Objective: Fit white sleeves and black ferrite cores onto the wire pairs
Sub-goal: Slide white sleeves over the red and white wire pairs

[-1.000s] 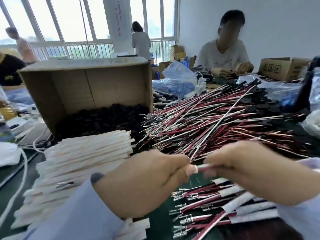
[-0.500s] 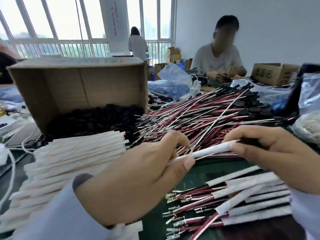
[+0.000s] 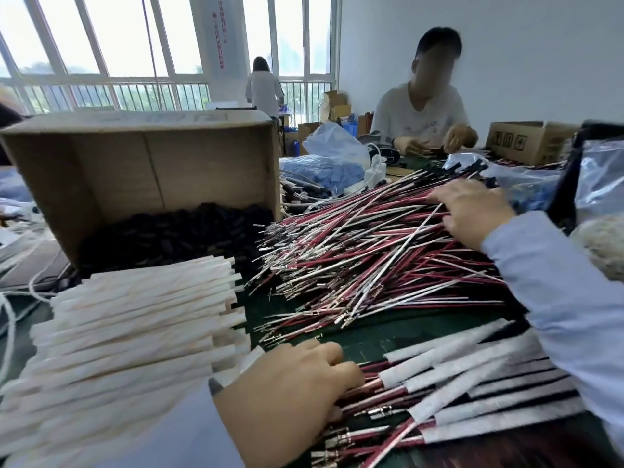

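The left hand (image 3: 287, 396) is lying palm down on the red ends of the sleeved wire pairs (image 3: 466, 366), bent fingers hiding any pinch; I cannot tell. The right hand (image 3: 472, 211) is resting, fingers spread and gripping nothing, on the loose wire pile (image 3: 354, 258) of red and white strands. White sleeves (image 3: 135, 325) are lying stacked beside the left hand, black ferrite cores (image 3: 175, 231) sitting in the cardboard box (image 3: 152, 170) beyond.

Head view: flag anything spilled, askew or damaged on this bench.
The cardboard box lies tipped on its side, black ferrite cores heaped at its open mouth; likely deliberate. Nothing looks damaged.
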Tool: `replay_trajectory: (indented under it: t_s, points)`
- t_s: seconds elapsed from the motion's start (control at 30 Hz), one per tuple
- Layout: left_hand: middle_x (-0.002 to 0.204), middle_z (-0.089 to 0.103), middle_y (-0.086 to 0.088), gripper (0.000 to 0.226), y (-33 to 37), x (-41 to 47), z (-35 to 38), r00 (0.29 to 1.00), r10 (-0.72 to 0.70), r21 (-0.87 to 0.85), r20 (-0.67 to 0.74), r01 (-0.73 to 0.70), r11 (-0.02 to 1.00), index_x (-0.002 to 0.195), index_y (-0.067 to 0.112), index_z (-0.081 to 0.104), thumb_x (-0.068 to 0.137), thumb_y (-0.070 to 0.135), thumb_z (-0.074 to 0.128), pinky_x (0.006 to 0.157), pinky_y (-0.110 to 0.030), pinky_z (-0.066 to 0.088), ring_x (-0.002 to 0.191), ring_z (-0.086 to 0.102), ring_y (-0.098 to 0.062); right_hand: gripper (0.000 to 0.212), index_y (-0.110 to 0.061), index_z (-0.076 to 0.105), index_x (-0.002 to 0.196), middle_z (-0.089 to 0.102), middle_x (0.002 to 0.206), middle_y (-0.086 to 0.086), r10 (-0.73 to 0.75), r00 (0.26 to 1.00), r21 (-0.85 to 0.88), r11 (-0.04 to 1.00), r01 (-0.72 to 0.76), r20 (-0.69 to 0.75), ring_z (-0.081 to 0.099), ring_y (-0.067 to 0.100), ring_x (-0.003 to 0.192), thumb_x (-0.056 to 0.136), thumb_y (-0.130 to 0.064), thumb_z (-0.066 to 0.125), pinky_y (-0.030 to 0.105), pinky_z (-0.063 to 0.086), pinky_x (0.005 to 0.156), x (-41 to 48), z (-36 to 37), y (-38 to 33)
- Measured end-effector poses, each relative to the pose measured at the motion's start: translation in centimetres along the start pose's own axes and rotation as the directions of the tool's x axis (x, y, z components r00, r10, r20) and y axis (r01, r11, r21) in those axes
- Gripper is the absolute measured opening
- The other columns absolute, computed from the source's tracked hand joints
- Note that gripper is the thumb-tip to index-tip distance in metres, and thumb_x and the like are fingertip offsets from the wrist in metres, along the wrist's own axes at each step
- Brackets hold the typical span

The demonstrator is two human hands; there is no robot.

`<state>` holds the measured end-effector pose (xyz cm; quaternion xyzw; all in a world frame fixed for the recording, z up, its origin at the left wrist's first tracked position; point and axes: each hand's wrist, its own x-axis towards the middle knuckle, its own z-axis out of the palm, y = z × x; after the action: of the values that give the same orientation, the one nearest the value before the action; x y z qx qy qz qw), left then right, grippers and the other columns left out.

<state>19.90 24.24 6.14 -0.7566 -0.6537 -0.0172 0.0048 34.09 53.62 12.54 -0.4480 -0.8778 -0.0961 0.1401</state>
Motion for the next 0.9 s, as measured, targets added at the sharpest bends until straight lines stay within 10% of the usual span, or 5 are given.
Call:
replay_trajectory:
  t_s: [0.2,0.33,0.5,0.9]
  points:
    - [0.118,0.039,0.016,0.037,-0.1,-0.7,-1.8,0.999,-0.006,-0.160,0.036,0.011,0.987,0.128,0.040,0.037,0.094,0.053,0.044,0.089,-0.028,0.038,0.112,0.040,-0.006,0.019,-0.025,0.063,0.108,0.062,0.116,0.005,-0.060,0.991,-0.239,0.971,0.029,-0.121,0.047,0.030,0.116,0.097,-0.030,0.049,0.041,0.032,0.095,2.5,-0.7,1.5]
    - [0.120,0.041,0.016,0.036,0.0,-0.9,-2.6,1.000,0.004,-0.191,0.027,0.001,0.982,0.127,0.039,0.040,0.094,0.052,0.044,0.092,-0.026,0.039,0.109,0.042,-0.005,0.031,-0.018,0.056,0.093,0.066,0.097,0.013,-0.200,0.971,-0.094,0.978,0.188,-0.129,0.059,0.034,0.094,0.098,-0.043,0.039,0.035,0.040,0.076,2.0,-3.2,0.1]
    - [0.119,0.041,0.016,0.036,0.2,-0.9,-2.6,0.998,0.018,-0.222,0.068,-0.003,0.975,0.127,0.038,0.041,0.094,0.051,0.044,0.094,-0.030,0.042,0.109,0.042,-0.004,0.055,-0.016,0.049,0.108,0.060,0.099,0.005,-0.101,0.979,-0.309,0.939,0.153,0.178,0.058,0.026,0.095,0.088,-0.067,0.040,0.033,0.045,0.075,1.9,-3.5,-2.3]
    - [0.103,0.040,0.022,0.025,-0.4,-1.1,-3.2,0.998,0.026,-0.208,-0.050,-0.036,0.978,0.115,0.041,0.044,0.093,0.053,0.041,0.068,-0.010,0.029,0.092,0.039,0.004,0.027,-0.014,0.052,0.108,0.052,0.113,0.009,0.068,0.982,-0.051,0.997,-0.060,0.174,0.053,0.025,0.092,0.091,-0.035,0.051,0.034,0.047,0.077,0.0,-0.1,-2.3]
